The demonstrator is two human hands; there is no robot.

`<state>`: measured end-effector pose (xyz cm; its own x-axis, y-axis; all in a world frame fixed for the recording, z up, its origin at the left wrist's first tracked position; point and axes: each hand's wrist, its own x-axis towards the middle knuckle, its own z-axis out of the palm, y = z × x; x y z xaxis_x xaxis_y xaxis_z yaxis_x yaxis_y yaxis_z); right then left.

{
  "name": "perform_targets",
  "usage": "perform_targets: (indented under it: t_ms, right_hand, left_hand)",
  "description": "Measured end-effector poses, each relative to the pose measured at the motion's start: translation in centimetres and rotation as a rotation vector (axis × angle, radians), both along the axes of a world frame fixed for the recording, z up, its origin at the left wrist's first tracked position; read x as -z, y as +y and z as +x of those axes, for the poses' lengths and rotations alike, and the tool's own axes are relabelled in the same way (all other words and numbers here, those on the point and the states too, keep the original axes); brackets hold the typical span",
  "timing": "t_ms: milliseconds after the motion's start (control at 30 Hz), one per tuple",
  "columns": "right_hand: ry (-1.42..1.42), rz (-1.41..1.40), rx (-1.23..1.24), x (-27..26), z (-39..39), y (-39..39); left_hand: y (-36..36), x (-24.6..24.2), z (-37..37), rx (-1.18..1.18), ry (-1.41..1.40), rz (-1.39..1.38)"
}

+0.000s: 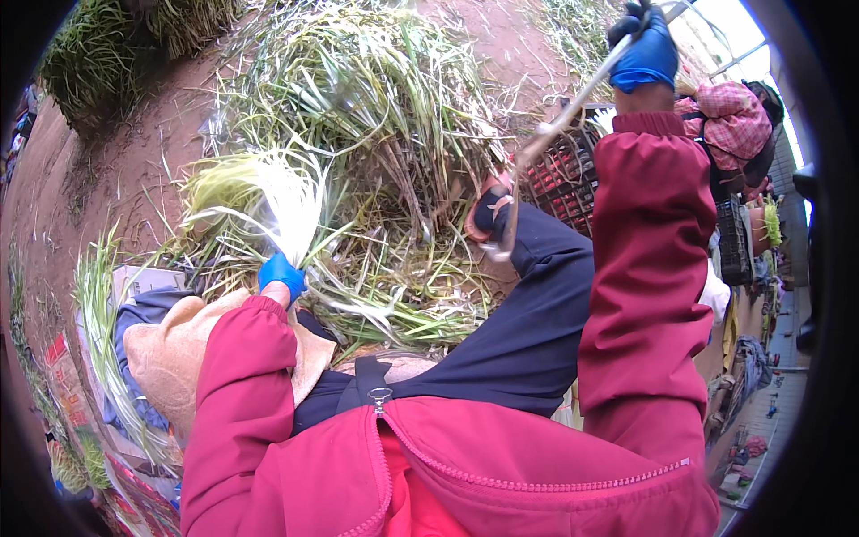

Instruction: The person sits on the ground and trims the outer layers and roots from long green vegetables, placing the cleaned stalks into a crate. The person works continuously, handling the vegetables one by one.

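My left hand [282, 276], in a blue glove, is closed around the base of a bunch of pale leafy stalks [288, 201], whose yellow-green leaves fan out away from me. My right hand [644, 54], in a blue glove with dark fingers, is raised at the upper right. It grips a long pale strip [570, 114], perhaps a stalk or cord, which hangs down blurred towards my foot. A large heap of green leaves and stalks [356, 87] lies on the ground beyond my left hand. More loose leaves lie between my legs.
A black plastic crate [560, 174] with red showing through it stands beside my foot. A person in a pink checked top [731, 121] is at the right, near another dark crate [733, 241]. Long green stalks [111, 335] lie at my left beside a tan cloth [168, 356]. Dark green bundles [94, 67] stand upper left.
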<state>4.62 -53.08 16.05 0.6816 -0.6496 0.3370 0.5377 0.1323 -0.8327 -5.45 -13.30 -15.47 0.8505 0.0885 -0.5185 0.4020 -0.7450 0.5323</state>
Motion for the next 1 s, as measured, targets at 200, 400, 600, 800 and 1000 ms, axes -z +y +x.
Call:
perform_targets:
  t_ms: [200,400,600,800,1000]
  right_hand:
    - [0.166,0.071,-0.261,8.9,0.2,5.5]
    - [0.415,0.283,-0.343,14.9,0.1,14.7]
    - [0.388,0.356,-0.457,17.0,-0.1,21.0]
    - [0.383,0.042,-0.388,17.5,-0.8,22.3]
    - [0.363,-0.494,-0.366,22.7,-3.4,17.5]
  left_hand:
    - [-1.7,-6.1,0.0,-0.226,0.130,-0.887]
    - [-3.7,-12.3,-0.4,-0.135,0.010,-1.071]
    - [-4.7,-12.7,-1.1,-0.205,0.078,-1.258]
    - [-4.7,-11.7,-0.8,-0.097,0.092,-1.228]
    - [-3.9,-12.1,-0.1,-0.167,-0.001,-1.212]
